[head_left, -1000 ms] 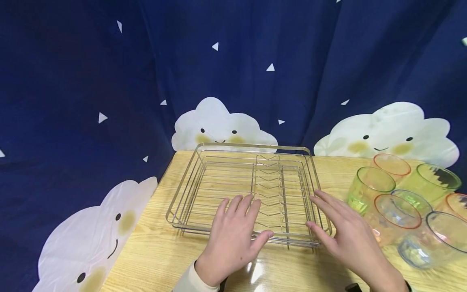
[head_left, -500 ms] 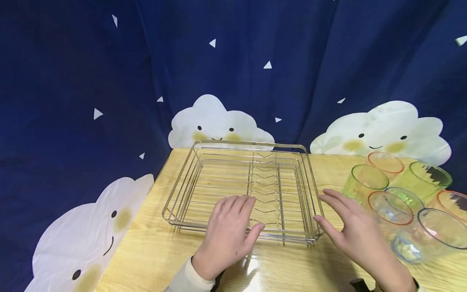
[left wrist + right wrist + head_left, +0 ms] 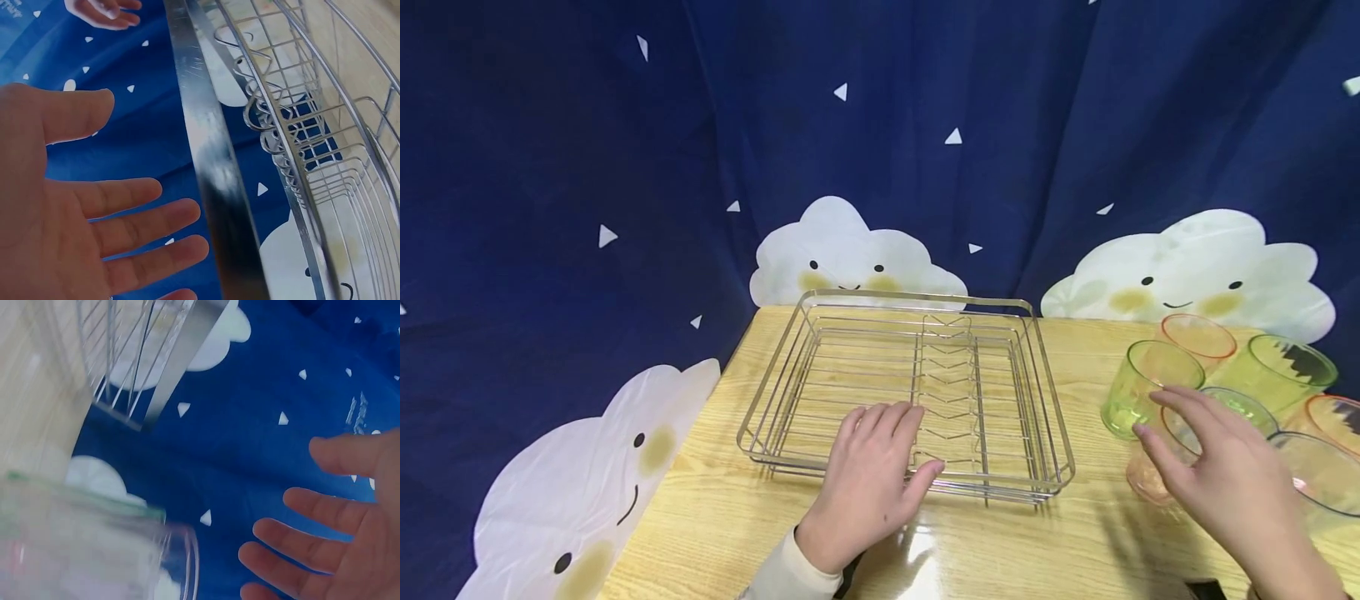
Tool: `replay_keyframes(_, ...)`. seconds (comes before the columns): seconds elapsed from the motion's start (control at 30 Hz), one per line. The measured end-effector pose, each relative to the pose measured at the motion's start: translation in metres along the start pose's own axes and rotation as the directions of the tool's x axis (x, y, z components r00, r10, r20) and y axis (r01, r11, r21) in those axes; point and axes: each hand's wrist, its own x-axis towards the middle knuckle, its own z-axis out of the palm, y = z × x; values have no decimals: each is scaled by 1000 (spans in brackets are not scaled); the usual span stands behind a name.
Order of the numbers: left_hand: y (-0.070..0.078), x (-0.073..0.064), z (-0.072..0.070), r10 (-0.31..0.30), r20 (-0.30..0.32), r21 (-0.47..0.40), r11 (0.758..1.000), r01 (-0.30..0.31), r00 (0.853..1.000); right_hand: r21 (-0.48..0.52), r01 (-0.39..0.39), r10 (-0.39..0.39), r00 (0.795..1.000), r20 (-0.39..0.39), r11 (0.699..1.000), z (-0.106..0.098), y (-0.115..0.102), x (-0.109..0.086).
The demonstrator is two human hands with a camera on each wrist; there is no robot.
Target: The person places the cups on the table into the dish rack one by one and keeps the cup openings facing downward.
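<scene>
A wire dish rack (image 3: 917, 296) stands on the table, with a row of zigzag wires inside. My left hand (image 3: 872, 487) hovers at its front edge, fingers spread and holding nothing; the left wrist view shows that palm (image 3: 69, 212) apart from the metal rim (image 3: 219, 162). My right hand (image 3: 1232, 483) is above the clear cups on the right, thumb and fingers apart with nothing between them. It overlaps a red-rimmed cup (image 3: 1150, 479) and stands close to a green cup (image 3: 1138, 383). In the right wrist view, blurred cups (image 3: 81, 544) lie left of the loosely extended fingers (image 3: 300, 544).
Behind and right of my right hand stand another green cup (image 3: 1270, 375), an orange-rimmed cup (image 3: 1198, 337) and a blue-rimmed cup (image 3: 1326, 475), close together. A dark blue curtain (image 3: 880, 125) with clouds hangs behind the wooden table (image 3: 1000, 550).
My right hand has moved right, from the rack's right edge to above the cups. The left hand has barely shifted at the rack's front, and the rack and cups stay in place.
</scene>
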Motion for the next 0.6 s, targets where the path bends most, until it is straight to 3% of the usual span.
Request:
replay_keyframes(0.13,-3,1,2,1,-6,8,1000,-1,1000,-37,-14,15,1000,9,999,-6,15,-2)
replay_keyframes(0.37,-6,5,4,-9,-10,7,1000,9,1000,-124,-59,72,992,102,991,-11,31,-12)
replay_keyframes(0.6,-8,8,6,-23,9,2,1000,23,1000,-123,-11,23,995,99,992,-7,39,-12)
